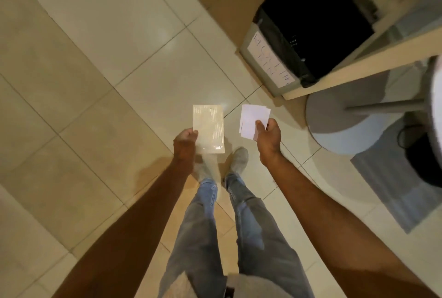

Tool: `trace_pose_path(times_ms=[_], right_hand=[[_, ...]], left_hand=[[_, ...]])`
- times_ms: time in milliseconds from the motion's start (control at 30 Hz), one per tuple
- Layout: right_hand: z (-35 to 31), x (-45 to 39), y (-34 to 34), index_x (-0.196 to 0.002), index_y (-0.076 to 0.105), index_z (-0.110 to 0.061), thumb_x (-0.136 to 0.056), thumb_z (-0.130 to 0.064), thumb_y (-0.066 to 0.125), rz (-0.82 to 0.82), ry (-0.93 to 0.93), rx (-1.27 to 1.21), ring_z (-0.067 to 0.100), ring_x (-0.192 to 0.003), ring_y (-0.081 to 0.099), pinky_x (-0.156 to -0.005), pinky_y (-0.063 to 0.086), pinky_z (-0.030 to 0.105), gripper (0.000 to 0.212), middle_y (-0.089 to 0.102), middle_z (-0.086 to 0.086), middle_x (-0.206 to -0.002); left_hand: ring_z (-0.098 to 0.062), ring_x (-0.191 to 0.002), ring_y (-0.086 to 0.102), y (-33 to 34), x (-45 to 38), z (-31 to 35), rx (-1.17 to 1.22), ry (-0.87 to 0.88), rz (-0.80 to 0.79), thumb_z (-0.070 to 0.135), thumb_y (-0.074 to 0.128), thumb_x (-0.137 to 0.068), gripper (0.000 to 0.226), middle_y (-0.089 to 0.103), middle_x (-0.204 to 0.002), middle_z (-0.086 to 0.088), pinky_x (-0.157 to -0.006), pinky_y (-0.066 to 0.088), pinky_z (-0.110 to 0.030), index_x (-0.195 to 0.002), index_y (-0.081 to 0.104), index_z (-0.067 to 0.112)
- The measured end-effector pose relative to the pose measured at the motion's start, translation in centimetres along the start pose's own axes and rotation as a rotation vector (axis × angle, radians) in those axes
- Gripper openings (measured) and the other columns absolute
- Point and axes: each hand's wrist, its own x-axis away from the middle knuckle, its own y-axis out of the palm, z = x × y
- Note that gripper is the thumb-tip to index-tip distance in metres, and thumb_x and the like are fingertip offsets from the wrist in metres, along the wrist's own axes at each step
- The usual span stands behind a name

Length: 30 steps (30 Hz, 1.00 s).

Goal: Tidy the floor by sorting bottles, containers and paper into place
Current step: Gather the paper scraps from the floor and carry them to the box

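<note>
I stand on a tiled floor, looking down at both arms stretched forward. My left hand (pixel 185 141) grips a cream rectangular sheet with a shiny patterned face (pixel 208 128) by its left edge. My right hand (pixel 267 136) pinches a small stack of white paper pieces (pixel 251 119) at their lower right corner. Ahead and to the right stands a grey bin lined with a black bag (pixel 313 22), with a handwritten paper label (pixel 270 58) on its side. No bottles or containers show on the floor.
The bin sits under a light wooden table edge (pixel 358 63). A round grey pedestal base (pixel 346 125) with its post stands at right, beside a grey mat (pixel 387 190) and a black cable. My feet (pixel 236 161) and jeans are below the hands.
</note>
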Motion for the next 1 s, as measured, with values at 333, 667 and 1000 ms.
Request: trace_pose_path(times_ms=[333,667,1000], right_hand=[[-7.0,11.3,-13.0,-0.125,0.052,-0.026,-0.106,-0.031,0.053,0.147,-0.163,-0.199,0.007,-0.098,0.065,-0.061,0.051,0.009,0.02,0.065,-0.007,-0.113],[-9.0,12.2,-32.3,-0.123,0.051,-0.023,-0.11,-0.023,0.041,0.3,-0.236,-0.312,0.013,-0.098,0.062,-0.071,0.049,0.024,0.016,0.064,0.003,-0.115],[-11.7,8.4,-50.7,-0.112,0.058,-0.024,-0.106,-0.019,0.054,0.473,-0.341,-0.404,0.018,-0.104,0.064,-0.093,0.053,0.039,0.009,0.067,0.001,-0.113]], left_hand=[[-0.032,-0.105,0.067,5.5,15.0,8.3,0.048,0.042,-0.114,0.015,0.056,-0.103,0.02,0.073,-0.117,-0.02,-0.103,0.05,-0.048,-0.111,0.071,0.003],[-0.02,-0.082,0.069,19.7,26.0,12.5,-0.024,0.259,-0.311,0.018,0.055,-0.105,0.022,0.078,-0.099,-0.014,-0.075,0.05,-0.031,-0.1,0.074,0.008],[-0.025,-0.086,0.071,36.5,33.9,16.0,-0.104,0.408,-0.442,0.018,0.054,-0.105,0.019,0.078,-0.098,-0.013,-0.07,0.053,-0.033,-0.107,0.072,0.012]])
